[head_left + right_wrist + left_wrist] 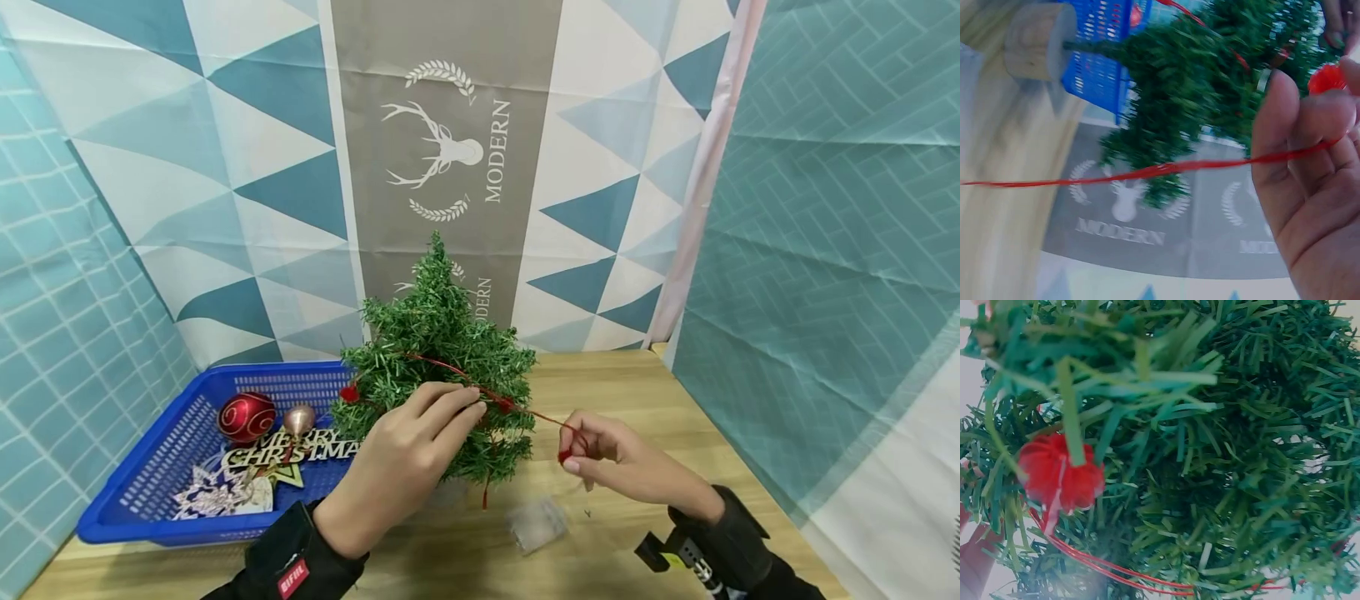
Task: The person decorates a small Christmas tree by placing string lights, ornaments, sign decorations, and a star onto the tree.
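A small green artificial Christmas tree (pixel 427 317) stands in front of me on the table. A thin red garland cord (pixel 540 416) with red pleated puffs runs across its branches and out to the right. My left hand (pixel 412 454) is against the tree's front, fingertips at the cord beside one puff (pixel 505 405); its thumb is hidden. Off the tree's right side, my right hand (pixel 618 457) pinches the cord near another puff (pixel 564 456). In the right wrist view a length of cord (pixel 1166 169) trails past those fingers. The left wrist view shows a puff (pixel 1060 472) among the needles.
A blue plastic basket (pixel 180 532) at the left holds a red bauble (pixel 246 417), a golden Merry Christmas sign (pixel 300 450), a snowflake (pixel 206 493) and a star. A clear plastic bag (pixel 537 525) lies near the tree. Patterned curtains (pixel 450 50) hang behind the table.
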Tool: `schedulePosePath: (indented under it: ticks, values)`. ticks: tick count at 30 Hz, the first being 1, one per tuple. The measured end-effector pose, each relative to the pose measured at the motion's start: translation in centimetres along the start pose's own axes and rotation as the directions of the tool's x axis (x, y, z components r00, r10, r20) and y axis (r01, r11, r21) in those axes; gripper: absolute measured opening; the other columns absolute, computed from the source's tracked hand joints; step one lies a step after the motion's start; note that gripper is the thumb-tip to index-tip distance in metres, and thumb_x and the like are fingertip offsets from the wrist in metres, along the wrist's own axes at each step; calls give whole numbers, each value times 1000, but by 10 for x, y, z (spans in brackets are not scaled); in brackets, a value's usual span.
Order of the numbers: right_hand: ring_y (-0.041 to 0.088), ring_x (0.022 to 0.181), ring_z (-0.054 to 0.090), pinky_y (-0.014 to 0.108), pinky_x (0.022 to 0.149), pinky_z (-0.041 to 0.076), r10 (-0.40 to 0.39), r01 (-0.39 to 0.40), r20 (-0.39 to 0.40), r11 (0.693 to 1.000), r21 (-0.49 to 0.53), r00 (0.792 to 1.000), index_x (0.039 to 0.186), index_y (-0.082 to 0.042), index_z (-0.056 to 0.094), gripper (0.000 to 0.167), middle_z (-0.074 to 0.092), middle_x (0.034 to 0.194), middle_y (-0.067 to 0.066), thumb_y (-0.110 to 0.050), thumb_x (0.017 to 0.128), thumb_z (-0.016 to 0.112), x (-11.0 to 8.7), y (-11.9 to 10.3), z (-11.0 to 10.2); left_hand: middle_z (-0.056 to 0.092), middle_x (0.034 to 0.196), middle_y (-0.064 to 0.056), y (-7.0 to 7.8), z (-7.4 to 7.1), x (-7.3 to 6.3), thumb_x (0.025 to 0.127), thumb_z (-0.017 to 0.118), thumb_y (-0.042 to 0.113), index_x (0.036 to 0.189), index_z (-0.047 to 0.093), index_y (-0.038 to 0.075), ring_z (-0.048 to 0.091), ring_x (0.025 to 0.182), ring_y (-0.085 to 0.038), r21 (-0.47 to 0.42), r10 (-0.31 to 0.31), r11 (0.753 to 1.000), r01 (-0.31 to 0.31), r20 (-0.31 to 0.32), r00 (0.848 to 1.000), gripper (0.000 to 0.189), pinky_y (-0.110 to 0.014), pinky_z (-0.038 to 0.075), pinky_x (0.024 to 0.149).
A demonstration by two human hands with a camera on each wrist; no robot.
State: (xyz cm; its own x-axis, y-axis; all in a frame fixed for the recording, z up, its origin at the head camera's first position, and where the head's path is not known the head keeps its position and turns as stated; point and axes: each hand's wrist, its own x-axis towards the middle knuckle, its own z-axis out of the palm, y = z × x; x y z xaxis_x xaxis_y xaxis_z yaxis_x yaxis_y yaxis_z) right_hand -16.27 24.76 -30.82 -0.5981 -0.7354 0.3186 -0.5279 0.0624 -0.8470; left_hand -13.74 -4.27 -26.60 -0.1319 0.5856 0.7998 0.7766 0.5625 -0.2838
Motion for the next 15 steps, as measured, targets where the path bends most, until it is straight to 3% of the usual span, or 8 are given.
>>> schedulePosePath:
  ticks: [5, 9, 12, 15]
  values:
    - [19, 51, 36, 30, 43, 36, -90, 82, -52, 987, -136, 995, 104, -4, 53, 22, 43, 72, 8, 8, 100, 35, 12, -27, -10, 62, 111, -13, -5, -7, -5, 105, 28, 7, 108, 65, 0, 56, 106, -25, -64, -11, 998, 11, -11, 1000, 38, -22, 42, 94]
    - [16, 57, 36, 30, 52, 37, -98, 68, -109, 964, -256, 989, 100, -6, 50, 22, 39, 73, 5, 2, 103, 30, 27, -53, -18, 62, 110, -12, -9, -10, -8, 104, 27, 4, 107, 65, -1, 57, 106, -26, -104, -9, 995, 5, -38, 999, 38, -23, 40, 97]
    - [16, 61, 38, 31, 59, 37, -100, 42, -157, 941, -336, 982, 100, -8, 47, 16, 40, 75, 3, -2, 104, 33, 40, -66, -23, 62, 109, -13, -12, -11, -10, 103, 27, 3, 107, 65, -1, 57, 106, -27, -143, -13, 990, 5, -57, 998, 38, -24, 39, 99]
    - [15, 56, 35, 31, 54, 33, -104, 5, -216, 910, -415, 971, 101, -11, 50, 13, 43, 70, 1, -7, 104, 38, 52, -68, -28, 62, 109, -13, -14, -12, -12, 103, 28, 3, 106, 64, -1, 57, 107, -28, -177, -17, 984, 4, -70, 997, 36, -25, 38, 101]
